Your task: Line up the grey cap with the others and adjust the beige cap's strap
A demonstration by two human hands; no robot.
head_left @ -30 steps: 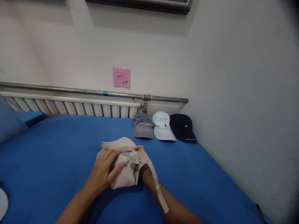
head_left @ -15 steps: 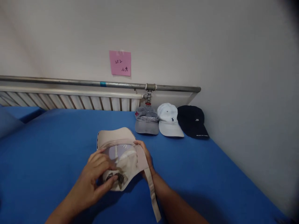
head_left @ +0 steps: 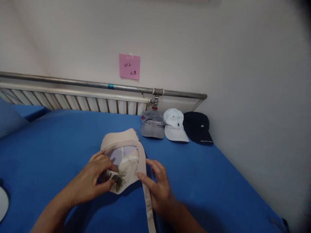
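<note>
A beige cap [head_left: 125, 152] lies upside down on the blue sheet [head_left: 60, 142], brim pointing away from me. My left hand [head_left: 93, 179] pinches the back of the cap at its metal buckle [head_left: 114, 177]. My right hand [head_left: 157, 187] rests beside the cap, thumb and fingers on the long loose strap [head_left: 147, 191], which runs down toward me out of view.
Three caps sit in a row by the far wall: grey [head_left: 150, 124], white [head_left: 175, 124] and black [head_left: 198, 127]. A radiator [head_left: 73, 102] with a metal pipe [head_left: 97, 84] runs behind the bed. A pink note [head_left: 129, 66] is stuck on the wall. A white wall stands close on the right.
The cap was turned open, its inside now facing up. My right hand came out from under the cap and now holds the strap. The left hand slid down to the buckle.
</note>
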